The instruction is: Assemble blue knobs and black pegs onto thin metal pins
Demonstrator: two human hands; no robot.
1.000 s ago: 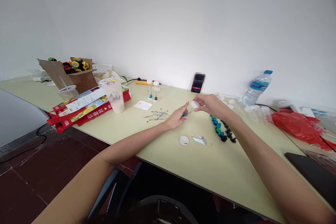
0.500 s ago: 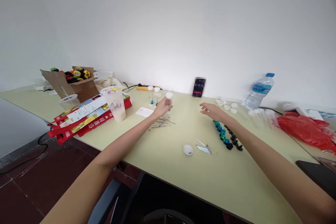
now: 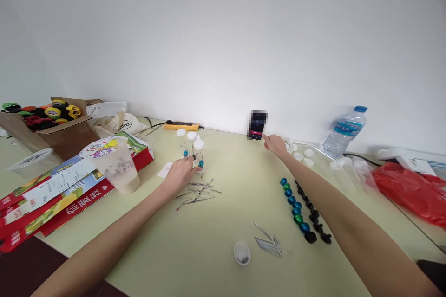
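My left hand (image 3: 181, 175) is at the group of clear capped tubes (image 3: 200, 152), fingers curled round the lower part of one with a dark piece in it. That tube is partly hidden by the hand. Blue pieces show low in two neighbouring tubes, which stand upright. My right hand (image 3: 275, 145) holds nothing; one finger reaches out to the lower edge of the phone (image 3: 257, 132), the others partly curled. The phone leans upright against the wall, its screen blurred out. In front of my left hand lie several thin metal stems (image 3: 197, 191) with small dark and red ends.
Right of centre run a row of blue and green faceted pieces (image 3: 294, 206) and a row of black pieces (image 3: 315, 216). A small white cap (image 3: 242, 253) and silver rods (image 3: 270, 243) lie nearer. White lids (image 3: 307, 162), a water bottle (image 3: 343, 132), a plastic cup (image 3: 116, 169) and a cardboard box (image 3: 69, 137) surround the area.
My left hand has carried the tube leftward to the others. My right hand has moved forward to the phone. The view has shifted, leaving the near objects lower in the frame.
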